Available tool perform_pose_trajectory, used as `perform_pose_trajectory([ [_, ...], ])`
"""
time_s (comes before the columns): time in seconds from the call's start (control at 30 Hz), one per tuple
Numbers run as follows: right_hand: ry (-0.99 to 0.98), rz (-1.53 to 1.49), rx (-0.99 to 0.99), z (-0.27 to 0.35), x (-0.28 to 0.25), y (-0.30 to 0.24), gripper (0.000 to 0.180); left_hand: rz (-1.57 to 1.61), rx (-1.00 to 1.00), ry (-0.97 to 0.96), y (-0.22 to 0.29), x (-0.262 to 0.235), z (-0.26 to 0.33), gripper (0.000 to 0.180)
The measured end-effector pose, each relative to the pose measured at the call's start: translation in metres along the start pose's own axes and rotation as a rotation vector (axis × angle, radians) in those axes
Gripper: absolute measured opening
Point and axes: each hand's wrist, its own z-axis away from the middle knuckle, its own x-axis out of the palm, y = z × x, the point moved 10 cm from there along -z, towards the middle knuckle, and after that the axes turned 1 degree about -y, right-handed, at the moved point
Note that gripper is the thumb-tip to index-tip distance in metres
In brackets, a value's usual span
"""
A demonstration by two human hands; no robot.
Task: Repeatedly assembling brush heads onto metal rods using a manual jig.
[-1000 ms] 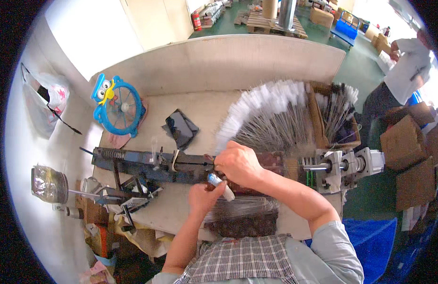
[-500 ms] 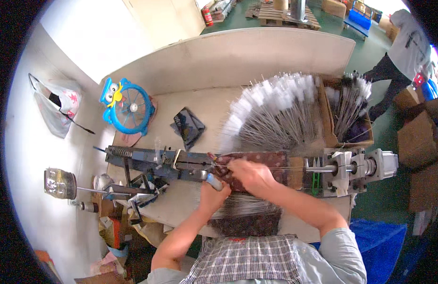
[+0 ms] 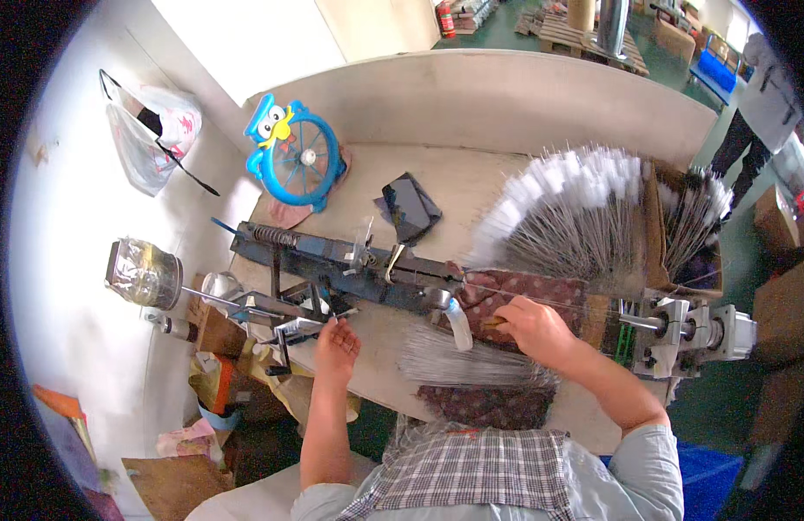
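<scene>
A pale worktable (image 3: 376, 178) spreads beneath a person's two bare hands, with a low pale panel (image 3: 506, 95) along its far side. A long dark metal rig (image 3: 332, 273) lies across the table from the left toward the middle; a pale metal motor assembly (image 3: 693, 334) stands at the right end. White-tipped wire brushes (image 3: 575, 208) fan out on the far right, beside a cardboard box (image 3: 658, 221) of dark-tipped ones. A blue character fan (image 3: 299, 161) stands at the far left. Thin metal wires (image 3: 471, 360) lie in a sheaf on the near side, close to a spotted brown cloth (image 3: 523, 291).

The right hand (image 3: 534, 330), over the cloth, pinches a small tan piece (image 3: 494, 323), too small to identify. The left hand (image 3: 337, 347) is well apart, loosely curled beside a linkage frame (image 3: 289, 326); whether its fingertips grasp anything cannot be told. A white-and-blue tube (image 3: 458, 326) sits between the hands, at the rig's right end.
</scene>
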Motion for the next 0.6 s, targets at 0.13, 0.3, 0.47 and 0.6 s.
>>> perform_pose_trajectory([
  [0.13, 0.019, -0.079, 0.089, 0.005, -0.007, 0.005, 0.02, 0.06, 0.054, 0.017, -0.002, -0.009, -0.014, 0.014],
  [0.3, 0.145, -0.049, 0.007, 0.013, -0.056, -0.019, 0.03, 0.148, 0.139, 0.202, -0.004, 0.0, 0.0, 0.012],
  [0.47, 0.407, 0.108, 0.038, 0.005, -0.105, -0.015, 0.022, -0.415, 0.264, -0.461, -0.059, 0.171, 0.091, 0.01],
  [0.6, 0.318, -0.153, 0.223, 0.014, -0.093, 0.021, 0.02, -0.231, 0.066, -0.583, -0.109, 0.24, 0.096, 0.014],
])
